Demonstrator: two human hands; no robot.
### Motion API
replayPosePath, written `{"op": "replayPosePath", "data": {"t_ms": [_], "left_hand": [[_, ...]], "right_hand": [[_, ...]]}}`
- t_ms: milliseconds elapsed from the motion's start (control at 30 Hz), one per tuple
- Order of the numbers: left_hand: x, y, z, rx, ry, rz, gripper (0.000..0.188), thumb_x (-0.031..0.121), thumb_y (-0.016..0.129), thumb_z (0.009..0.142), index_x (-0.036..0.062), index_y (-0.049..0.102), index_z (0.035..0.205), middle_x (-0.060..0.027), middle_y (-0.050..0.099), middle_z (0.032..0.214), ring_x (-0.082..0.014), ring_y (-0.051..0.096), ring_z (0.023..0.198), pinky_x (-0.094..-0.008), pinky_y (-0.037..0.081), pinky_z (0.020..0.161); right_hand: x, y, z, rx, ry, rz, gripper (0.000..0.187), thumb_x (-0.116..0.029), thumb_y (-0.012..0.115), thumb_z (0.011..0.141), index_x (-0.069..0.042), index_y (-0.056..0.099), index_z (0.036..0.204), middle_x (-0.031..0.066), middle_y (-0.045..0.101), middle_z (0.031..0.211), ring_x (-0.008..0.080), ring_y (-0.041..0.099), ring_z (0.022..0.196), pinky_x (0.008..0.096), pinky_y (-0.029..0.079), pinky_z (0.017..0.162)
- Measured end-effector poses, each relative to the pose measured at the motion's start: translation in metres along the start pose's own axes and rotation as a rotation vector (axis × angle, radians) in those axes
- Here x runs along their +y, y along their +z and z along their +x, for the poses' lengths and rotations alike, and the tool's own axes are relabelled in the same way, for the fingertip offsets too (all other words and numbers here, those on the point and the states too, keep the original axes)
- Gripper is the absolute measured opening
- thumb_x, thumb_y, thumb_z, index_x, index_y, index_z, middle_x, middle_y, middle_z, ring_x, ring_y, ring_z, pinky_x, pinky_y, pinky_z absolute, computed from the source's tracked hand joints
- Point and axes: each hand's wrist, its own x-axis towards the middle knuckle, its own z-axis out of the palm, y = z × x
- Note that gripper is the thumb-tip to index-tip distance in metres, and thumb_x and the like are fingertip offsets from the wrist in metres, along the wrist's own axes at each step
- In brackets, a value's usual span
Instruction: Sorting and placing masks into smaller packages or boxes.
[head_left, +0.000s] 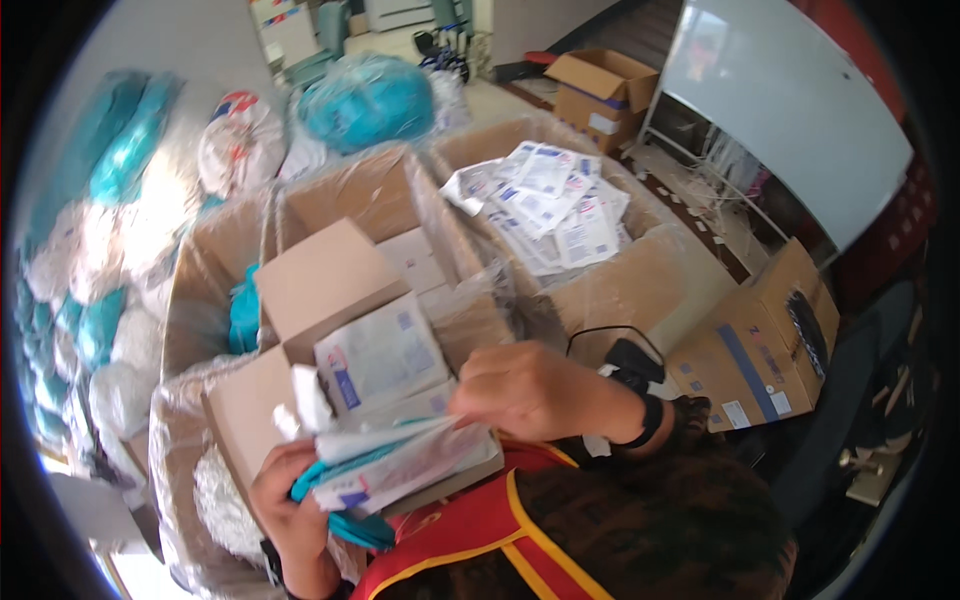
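My right hand [515, 390] is closed, its fingers pinching the upper edge of a white printed packet [420, 465]. My left hand [285, 490] is closed around the packet's other end, along with a folded teal item [360, 530], which looks like thin fabric or plastic. Part of the teal item shows along the packet's opening and part hangs below my left hand. Just beyond my hands is an open cardboard box [335, 285] with similar white packets [380, 355] stacked in it. A crumpled white piece [310, 400] lies by its left side.
Large plastic-lined cartons [365, 185] stand ahead; the right one holds a heap of white packets [560, 205]. Bulging teal bags [365, 105] and pale sacks [240, 145] pile up at the left and back. Cardboard boxes [755, 345] and a whiteboard [790, 110] stand at the right.
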Motion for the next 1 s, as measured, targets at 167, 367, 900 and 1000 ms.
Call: {"op": "replayPosePath", "data": {"t_ms": [167,367,900,1000], "left_hand": [[-0.014,-0.021,-0.006,0.226,-0.200,-0.254,0.031,0.014,0.068,0.082,-0.0019,0.062,0.108,-0.0100,0.066,0.096,-0.0165,0.062,0.078,-0.0276,0.050,0.072],[-0.019,-0.053,0.009,0.415,-0.378,-0.284,0.017,0.010,0.069,0.081,0.0021,0.061,0.095,-0.0006,0.060,0.074,-0.0086,0.052,0.058,-0.0223,0.041,0.051],[0.000,0.012,0.039,0.186,-0.216,-0.373,0.021,0.000,0.076,0.077,0.0010,0.063,0.094,-0.0031,0.067,0.081,-0.0069,0.060,0.069,-0.0206,0.048,0.064],[0.005,0.020,0.036,0.147,-0.188,-0.396,0.021,-0.001,0.076,0.077,0.0015,0.062,0.093,-0.0021,0.066,0.079,-0.0057,0.059,0.068,-0.0202,0.047,0.060]], "right_hand": [[0.016,-0.022,-0.025,0.089,0.217,0.010,0.009,-0.010,0.066,0.082,-0.006,0.062,0.089,0.0057,0.061,0.077,0.0233,0.061,0.074,0.0339,0.048,0.065],[0.115,-0.080,-0.107,0.769,0.754,0.382,0.011,-0.013,0.063,0.091,-0.004,0.064,0.096,-0.0003,0.066,0.084,0.0049,0.058,0.072,0.0204,0.047,0.067],[0.034,-0.006,0.045,0.186,0.064,0.010,0.025,-0.007,0.071,0.081,-0.003,0.065,0.106,0.0100,0.065,0.099,0.0203,0.062,0.092,0.0288,0.048,0.081],[0.016,0.029,0.066,0.199,0.034,0.032,0.025,-0.003,0.072,0.078,-0.002,0.063,0.101,0.0125,0.062,0.092,0.0265,0.062,0.086,0.0318,0.048,0.075]]}}
